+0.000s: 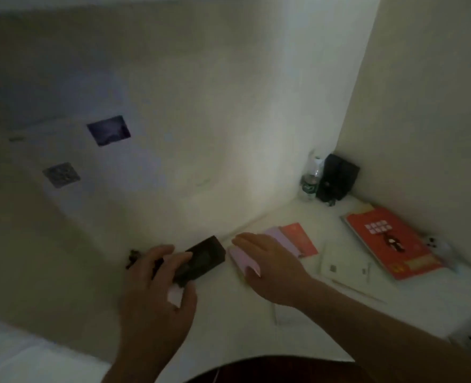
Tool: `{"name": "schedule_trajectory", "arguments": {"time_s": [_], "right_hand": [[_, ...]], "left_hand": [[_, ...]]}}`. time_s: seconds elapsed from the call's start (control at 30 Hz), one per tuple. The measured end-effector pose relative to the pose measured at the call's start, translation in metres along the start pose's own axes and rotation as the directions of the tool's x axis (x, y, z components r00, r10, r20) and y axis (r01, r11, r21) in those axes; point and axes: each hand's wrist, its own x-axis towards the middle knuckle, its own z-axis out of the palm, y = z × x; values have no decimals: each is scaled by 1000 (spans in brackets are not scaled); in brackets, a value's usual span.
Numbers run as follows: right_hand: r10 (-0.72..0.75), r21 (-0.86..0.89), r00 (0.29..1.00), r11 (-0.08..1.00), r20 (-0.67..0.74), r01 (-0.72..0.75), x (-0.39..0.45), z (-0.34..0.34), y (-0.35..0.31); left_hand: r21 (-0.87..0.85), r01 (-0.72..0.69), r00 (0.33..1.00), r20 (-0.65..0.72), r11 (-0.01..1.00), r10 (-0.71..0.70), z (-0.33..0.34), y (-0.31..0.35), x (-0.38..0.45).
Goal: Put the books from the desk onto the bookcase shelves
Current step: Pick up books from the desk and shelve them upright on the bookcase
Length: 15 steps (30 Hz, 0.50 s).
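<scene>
Now the left hand (157, 275) curls its fingers round a dark boxy object (201, 258) on the desk (229, 313), while the right hand (267, 261) lies spread on a pink book (280, 239) beside a red booklet (300, 239). Thin and probably light, that pink book looks bendy; pinching its near edge seems wisest.

Left hand (157, 283): forearm enters from the lower edge and extends forward. Fingers are curled, with the thumb set opposite them, gripping a dark block (201, 258) that projects beyond the fingertips. Back of the hand faces up.

Right hand (267, 265): forearm enters from the lower right and runs diagonally toward the left hand. Palm faces down, fingers extended and slightly spread, resting flat on a pink book (245, 261). The thumb lies on the near side of the fingers. The two hands are close but apart.
</scene>
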Motion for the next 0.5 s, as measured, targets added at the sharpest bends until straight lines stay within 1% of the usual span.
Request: {"name": "schedule_trajectory", "arguments": {"time_s": [0.03,0.07,0.13,0.2,0.27,0.33,0.4,0.47,0.5], "right_hand": [[91,4,995,996,40,-91,-8,7,33],[166,14,984,986,59,-167,-16,12,63],[278,21,958,960,74,-281,-31,22,116],[369,5,923,928,108,-372,-46,29,158],[433,-13,887,899,158,-437,-61,36,193],[510,-57,827,857,236,-512,-75,41,223],[591,-135,758,804,275,-579,-87,46,255],[662,-221,688,749,298,-625,-100,53,285],[687,-252,658,726,309,-640,-109,55,298]], "left_hand": [[-40,103,987,128,994,-97,33,2,3],[-30,175,957,242,984,-162,67,4,4],[37,237,879,418,971,-231,127,7,3],[61,273,798,544,960,-261,174,11,1],[93,292,718,636,952,-283,210,17,0],[155,273,641,706,950,-299,240,21,1],[212,244,563,763,946,-316,267,24,5],[249,214,512,795,945,-325,291,24,11],[257,196,498,805,946,-322,302,24,16]]}}
